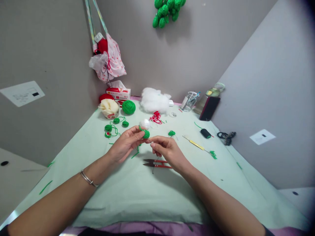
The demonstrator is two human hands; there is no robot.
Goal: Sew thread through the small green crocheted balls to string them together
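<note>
My left hand [126,143] pinches a small green crocheted ball [146,133] between thumb and fingers. Close against it on the right, my right hand [164,148] has its fingertips pressed together on a thin needle-like piece whose tip points at the ball. A dark thread [153,168] hangs below those fingers. Under the right hand lie orange-handled thread snips [150,163], their grips partly covered. Just behind the green ball is a ball of white yarn [145,123]. Another small green piece [171,133] rests to the right.
Several green crocheted balls [116,121] on strands lie left, near a green yarn ball [128,107] and cream yarn [109,108]. White stuffing [154,101] sits at the back. Right are a yellow-handled hook [197,145], black yarn [205,133] and a phone [209,108].
</note>
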